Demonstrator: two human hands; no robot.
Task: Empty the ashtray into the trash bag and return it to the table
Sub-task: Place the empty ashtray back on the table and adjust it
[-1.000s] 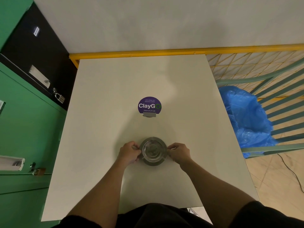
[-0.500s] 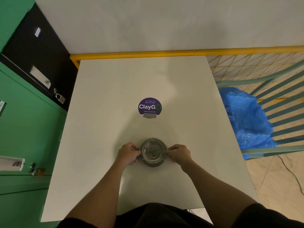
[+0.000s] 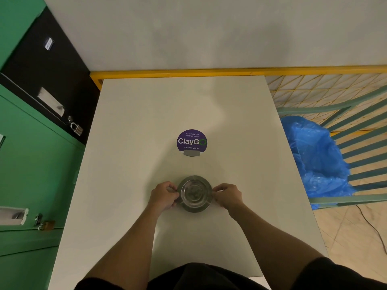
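Observation:
A round metal ashtray [image 3: 194, 193] sits on the white table [image 3: 129, 160], near the middle of its front half. My left hand [image 3: 164, 195] pinches the ashtray's left rim and my right hand [image 3: 227, 195] pinches its right rim. The dish looks shiny inside; I cannot tell what it holds. A blue trash bag [image 3: 316, 160] hangs open in a green slatted frame to the right of the table, below table height.
A round purple "ClayGo" sticker [image 3: 192, 141] lies on the table beyond the ashtray. Green lockers with padlocks [image 3: 76, 127] stand along the left. A yellow rail [image 3: 209, 72] and mesh fence run behind the table. A cable [image 3: 374, 229] lies on the tiled floor at right.
Both hands stay on the ashtray's rim at the same spot on the table. Only the view has shifted slightly.

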